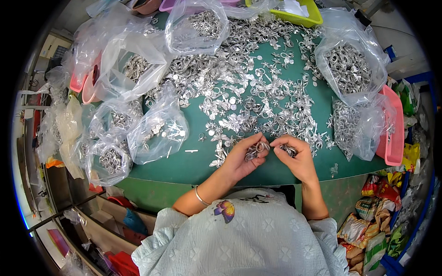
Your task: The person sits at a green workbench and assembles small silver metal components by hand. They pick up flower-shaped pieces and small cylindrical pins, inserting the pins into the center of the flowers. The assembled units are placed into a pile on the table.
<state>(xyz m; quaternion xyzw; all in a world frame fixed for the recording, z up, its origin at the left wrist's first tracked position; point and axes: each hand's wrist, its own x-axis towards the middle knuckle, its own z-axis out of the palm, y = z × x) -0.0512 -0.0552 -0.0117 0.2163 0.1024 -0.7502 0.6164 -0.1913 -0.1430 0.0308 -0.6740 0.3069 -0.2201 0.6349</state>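
Note:
My left hand (240, 160), a bangle on its wrist, is closed around several silver metal rings (258, 149) near the table's front edge. Close beside it, my right hand (302, 162) curls over more silver rings (288, 150) in its palm. Thumb and forefinger of the right hand come up near the left fingertips, with a small gap between the hands. Just beyond them spreads a loose heap of silver metal pieces (276, 103), among them rings, leaf or insect shapes and small discs. The green tabletop (195, 124) lies under it all.
Clear plastic bags of silver pieces stand at left (110, 161), back (197, 46) and right (347, 73). A pink basket (393, 131) sits at the right edge, a yellow-green one (308, 14) at the back. Packed colourful bags (363, 225) lie on the floor at right.

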